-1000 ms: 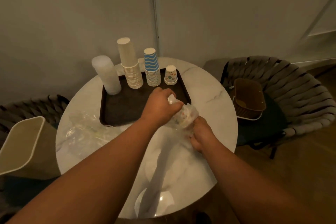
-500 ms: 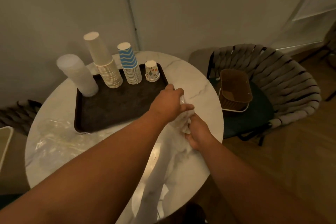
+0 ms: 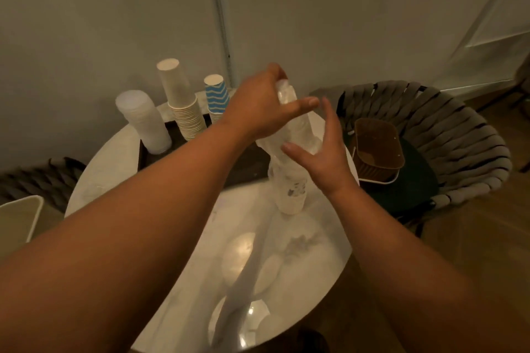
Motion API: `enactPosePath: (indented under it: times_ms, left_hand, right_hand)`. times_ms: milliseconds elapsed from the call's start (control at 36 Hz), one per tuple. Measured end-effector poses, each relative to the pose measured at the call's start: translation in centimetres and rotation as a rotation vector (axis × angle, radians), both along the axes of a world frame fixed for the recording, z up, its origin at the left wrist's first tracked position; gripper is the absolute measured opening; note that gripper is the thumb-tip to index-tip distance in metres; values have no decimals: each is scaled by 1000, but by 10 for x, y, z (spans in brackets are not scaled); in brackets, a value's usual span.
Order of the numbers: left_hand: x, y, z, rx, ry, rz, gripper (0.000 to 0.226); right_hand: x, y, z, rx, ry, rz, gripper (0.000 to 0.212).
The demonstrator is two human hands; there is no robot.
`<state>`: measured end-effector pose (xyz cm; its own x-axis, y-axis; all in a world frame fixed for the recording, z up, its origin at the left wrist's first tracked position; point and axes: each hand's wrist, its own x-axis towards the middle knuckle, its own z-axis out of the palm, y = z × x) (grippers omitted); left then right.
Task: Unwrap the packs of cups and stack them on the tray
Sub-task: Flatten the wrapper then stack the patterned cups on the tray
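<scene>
My left hand (image 3: 261,106) grips the top of a clear plastic wrapper (image 3: 289,112) and holds it raised above the round marble table (image 3: 286,252). Below it a stack of small printed cups (image 3: 291,195) stands on the table, partly out of the wrapper. My right hand (image 3: 318,152) is beside the wrapper with its fingers spread and straight. On the dark tray (image 3: 149,157) behind my left arm stand a frosted plastic cup stack (image 3: 144,120), a white paper cup stack (image 3: 182,106) and a blue wavy cup stack (image 3: 217,96).
A woven chair (image 3: 447,135) at the right holds a brown basket (image 3: 377,149). A beige bin (image 3: 17,221) stands at the left edge. The wall is close behind the table.
My left hand has lifted the wrapper up off the cup stack. My right hand has let go and opened its fingers. The view tilted upward.
</scene>
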<state>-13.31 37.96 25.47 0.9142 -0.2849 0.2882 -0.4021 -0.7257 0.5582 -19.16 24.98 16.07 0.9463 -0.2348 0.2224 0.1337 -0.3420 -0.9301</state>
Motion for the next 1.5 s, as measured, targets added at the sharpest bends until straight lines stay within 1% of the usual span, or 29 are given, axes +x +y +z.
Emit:
enactPosePath:
  times_ms: [56,83,111,194,250,361,417,500,556,583,639,667,694,778,806,861,917,944,1000,1056,1111,1139,1194,1250,1278,1333,1361,1417,1500]
  left_hand:
    - [-5,9,17,-64,26,-24,55]
    - [-8,14,24,-98,43,-30,50]
    - [-9,21,30,-136,56,-30,45]
    - [-12,53,45,-254,22,54,28]
    - [-10,86,49,-346,-26,189,23]
    - [-7,162,45,-508,-60,492,29]
    - [-9,201,37,-602,-41,609,27]
    - [-15,249,20,-617,-19,746,23]
    - [-20,270,7,-540,21,787,28]
    - [-25,276,1,-449,15,820,34]
    - [-41,278,-6,-230,-121,793,48]
    - [-50,277,-9,-107,-197,694,54]
    - [-59,273,-12,32,-204,536,61]
    - [-72,268,-40,640,-26,31,95]
    - [-72,270,-52,811,19,-65,97]
    - [-68,286,-76,966,130,-126,79]
    - [-62,309,-93,983,194,-131,49]
    - [-58,322,-102,995,198,-132,42]
    - [-51,344,-117,1050,165,-145,38]
    - [-43,361,-132,1102,127,-169,37]
    - [-36,369,-147,1133,82,-197,35]
    - [-34,371,-153,1135,63,-209,36]
    - [-30,370,-164,1121,67,-222,41]
    - [-28,369,-175,1092,154,-196,55]
    - [-27,369,-179,1057,220,-160,71]
    - [-30,367,-183,904,304,-37,105]
    - [-35,366,-185,805,307,25,113]
    - [-50,361,-194,683,255,40,111]
    - [-70,355,-218,723,304,-94,91]
  right_hand:
    - [9,21,31,-117,-50,36,122]
    - [13,33,44,-146,-58,35,120]
    - [17,45,54,-165,-54,32,109]
    - [21,79,68,-255,3,56,52]
    - [16,95,59,-296,62,173,36]
    - [2,117,30,-431,276,384,22]
    - [-3,127,17,-530,361,448,24]
    - [-7,143,3,-609,420,485,20]
    - [-8,152,-1,-599,445,496,17]
    - [-8,156,-2,-594,459,503,17]
    - [-8,164,-2,-560,487,524,12]
    - [-8,169,-3,-542,500,539,13]
    - [-8,175,-4,-530,508,551,17]
    - [-6,193,-10,-509,514,590,26]
    - [-5,198,-13,-500,524,602,27]
    - [-3,205,-20,-504,550,624,28]
    - [-3,207,-29,-528,579,640,29]
    - [-4,207,-35,-544,589,645,30]
    - [-6,207,-46,-584,594,641,28]
    - [-7,210,-60,-664,619,622,18]
    - [-8,216,-74,-762,678,613,24]
    - [-8,218,-80,-821,713,617,31]
    - [-10,222,-91,-962,724,597,61]
    - [-14,226,-96,-1011,589,532,90]
    - [-16,228,-98,-993,482,516,95]
    - [-23,235,-105,-1002,299,582,95]
    - [-29,241,-110,-1042,246,650,92]
    - [-40,253,-123,-1130,218,741,83]
    - [-49,265,-144,-1151,319,693,72]
